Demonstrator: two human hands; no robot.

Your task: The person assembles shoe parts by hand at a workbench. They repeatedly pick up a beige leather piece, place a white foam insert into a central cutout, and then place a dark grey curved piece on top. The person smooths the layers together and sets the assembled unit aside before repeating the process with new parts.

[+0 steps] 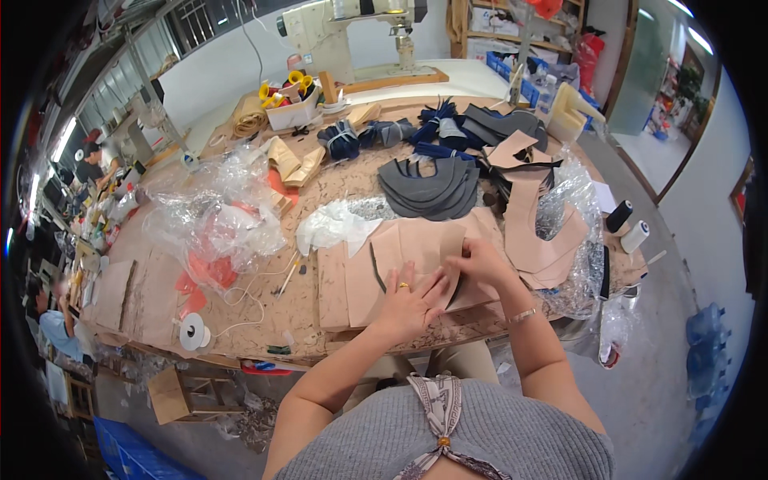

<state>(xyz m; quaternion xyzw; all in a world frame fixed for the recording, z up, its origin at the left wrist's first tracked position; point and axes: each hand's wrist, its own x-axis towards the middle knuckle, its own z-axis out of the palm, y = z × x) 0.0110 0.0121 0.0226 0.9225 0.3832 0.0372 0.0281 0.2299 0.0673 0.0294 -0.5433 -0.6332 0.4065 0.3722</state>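
Note:
My left hand (406,306), with a ring on one finger, lies spread on a beige leather-like piece (418,242) in front of me. My right hand (482,262) has its thumb and fingers closed on the right edge of that piece, which is slightly lifted there. Dark curved edges show on both sides of the piece, near my hands. Underneath are more flat beige sheets (332,280); my hands cover part of them. To the right of my right hand is a stack of U-shaped beige pieces (528,240).
Grey curved pieces (432,188) and tied dark blue bundles (340,142) lie farther back. Crumpled clear plastic (216,208) covers the left side. Two thread cones (634,238) stand at the right edge, a white spool (194,331) at the front left. A sewing machine (320,40) stands behind.

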